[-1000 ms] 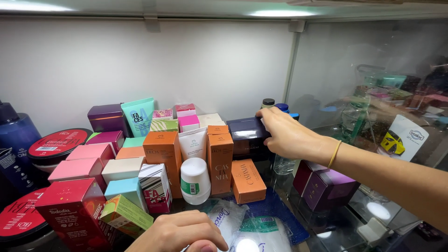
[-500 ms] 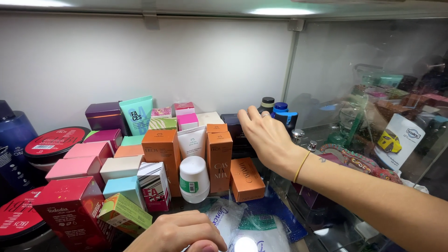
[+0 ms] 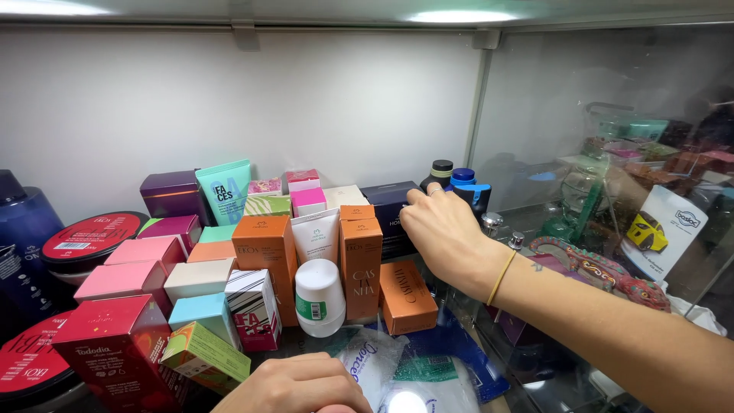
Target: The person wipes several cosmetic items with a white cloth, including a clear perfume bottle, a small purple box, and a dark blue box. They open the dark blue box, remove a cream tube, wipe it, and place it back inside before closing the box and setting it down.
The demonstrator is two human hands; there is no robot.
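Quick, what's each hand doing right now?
Left hand: curled at the bottom edge; grip cannot be told.
Right hand: fingers touching the dark blue box, not clearly gripping.

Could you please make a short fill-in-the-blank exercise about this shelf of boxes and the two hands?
1. The right hand touches the dark ____ box at the back of the shelf.
2. A thin yellow band sits on the right ____.
3. The white roll-on bottle stands between a striped box and a tall ____ box.
4. The left hand is at the ____ edge of the picture.

Missing words: blue; wrist; orange; bottom
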